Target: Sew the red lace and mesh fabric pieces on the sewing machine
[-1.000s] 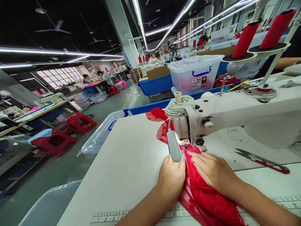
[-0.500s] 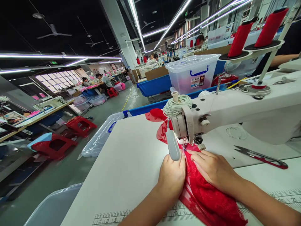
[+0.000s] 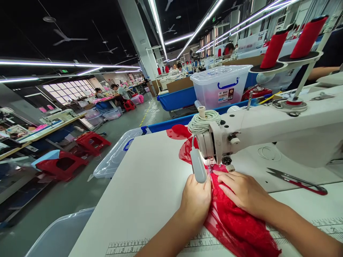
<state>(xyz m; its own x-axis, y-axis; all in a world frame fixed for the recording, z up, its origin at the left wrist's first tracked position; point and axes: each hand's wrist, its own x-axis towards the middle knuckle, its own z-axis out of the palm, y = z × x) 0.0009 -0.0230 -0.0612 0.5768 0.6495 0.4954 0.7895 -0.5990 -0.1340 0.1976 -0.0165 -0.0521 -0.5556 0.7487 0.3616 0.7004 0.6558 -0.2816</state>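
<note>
Red lace fabric with a sheer edge runs under the needle area of a white sewing machine and spreads toward me. My left hand is closed on its left edge, just below the machine head; the grey lamp hides some of its fingertips. My right hand lies over the fabric's right side with fingers stretched toward the presser foot, pressing the cloth down. Beyond the machine head, more red sheer fabric rests on the white tabletop.
Thread snips lie right of my right hand, near a loose coil of pale cord. Red thread cones stand above the machine. A ruler strip crosses the table front. Clear boxes, red stools and people stand around.
The view has shifted slightly. Both hands keep nearly the same places by the needle; the fabric's near end has moved slightly, and my right fingers have shifted a little.
</note>
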